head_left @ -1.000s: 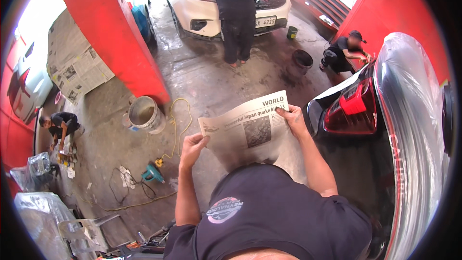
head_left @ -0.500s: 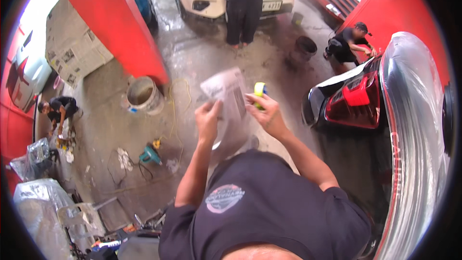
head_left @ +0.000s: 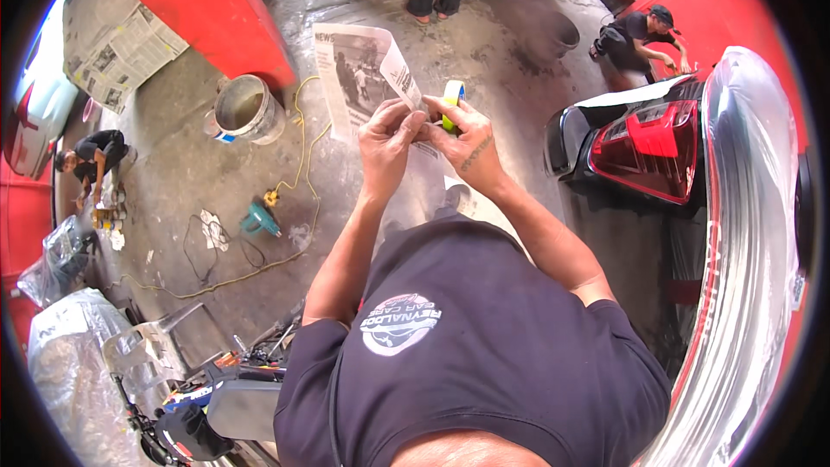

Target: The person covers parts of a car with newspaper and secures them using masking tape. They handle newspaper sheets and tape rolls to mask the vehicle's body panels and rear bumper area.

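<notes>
A sheet of newspaper (head_left: 346,78) hangs in front of me, its right side folded over. My left hand (head_left: 387,140) pinches the lower right part of the sheet between thumb and fingers. Close against it, fingertips almost meeting, is my right hand (head_left: 469,140), closed around a roll of yellow-green masking tape (head_left: 452,105). The right fingertips are also at the paper's edge; whether they grip it is hidden. Below the hands, more pale paper (head_left: 456,183) shows.
At right stands a car part with a red tail light (head_left: 648,147), beside a long plastic-wrapped panel (head_left: 750,233). A bucket (head_left: 251,112), a teal heat gun (head_left: 261,220) and a yellow cord (head_left: 298,186) lie on the floor at left. One person (head_left: 638,43) crouches far right, another (head_left: 95,160) far left.
My hands have come together, the right moving left to the paper's edge. The newspaper has turned and now spreads up and left of my hands. The view has tilted downward.
</notes>
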The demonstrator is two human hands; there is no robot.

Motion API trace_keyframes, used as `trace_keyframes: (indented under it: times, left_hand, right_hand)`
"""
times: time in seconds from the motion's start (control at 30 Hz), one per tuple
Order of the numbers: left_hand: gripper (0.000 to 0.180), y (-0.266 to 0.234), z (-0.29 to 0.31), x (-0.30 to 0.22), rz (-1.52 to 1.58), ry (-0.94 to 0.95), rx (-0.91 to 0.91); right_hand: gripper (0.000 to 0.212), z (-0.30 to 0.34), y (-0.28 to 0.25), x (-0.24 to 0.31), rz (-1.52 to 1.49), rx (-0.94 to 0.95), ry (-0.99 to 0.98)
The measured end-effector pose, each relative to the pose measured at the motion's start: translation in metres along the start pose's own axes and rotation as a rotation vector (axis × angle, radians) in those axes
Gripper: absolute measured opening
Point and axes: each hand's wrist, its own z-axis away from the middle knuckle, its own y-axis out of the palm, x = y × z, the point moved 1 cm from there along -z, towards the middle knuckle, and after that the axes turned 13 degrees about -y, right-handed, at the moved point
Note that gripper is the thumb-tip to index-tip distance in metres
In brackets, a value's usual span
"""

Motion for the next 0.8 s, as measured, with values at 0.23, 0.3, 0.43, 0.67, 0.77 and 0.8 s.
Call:
trace_keyframes:
  times: [0.23, 0.3, 0.43, 0.67, 0.77, 0.8]
  left_hand:
    - [0.016, -0.003, -0.007, 0.007, -0.003, -0.1, 0.021]
    - [0.016, -0.004, -0.01, 0.01, -0.019, -0.102, 0.017]
    - [0.015, -0.003, -0.012, 0.016, -0.046, -0.089, 0.019]
    - [0.017, 0.001, -0.015, 0.027, -0.045, -0.121, 0.019]
    - [0.017, 0.002, -0.017, 0.034, -0.076, -0.113, -0.012]
    - [0.017, 0.003, -0.017, 0.035, -0.097, -0.11, -0.014]
  right_hand:
    - [0.037, 0.005, -0.003, -0.014, -0.036, -0.008, 0.003]
    - [0.037, 0.006, -0.003, -0.016, -0.067, 0.007, 0.041]
    - [0.036, 0.009, -0.006, -0.016, -0.098, 0.002, 0.091]
    - [0.03, 0.013, -0.011, -0.017, -0.187, -0.046, 0.169]
    - [0.028, 0.015, -0.014, -0.019, -0.251, -0.06, 0.246]
    - [0.027, 0.015, -0.016, -0.02, -0.273, -0.053, 0.279]
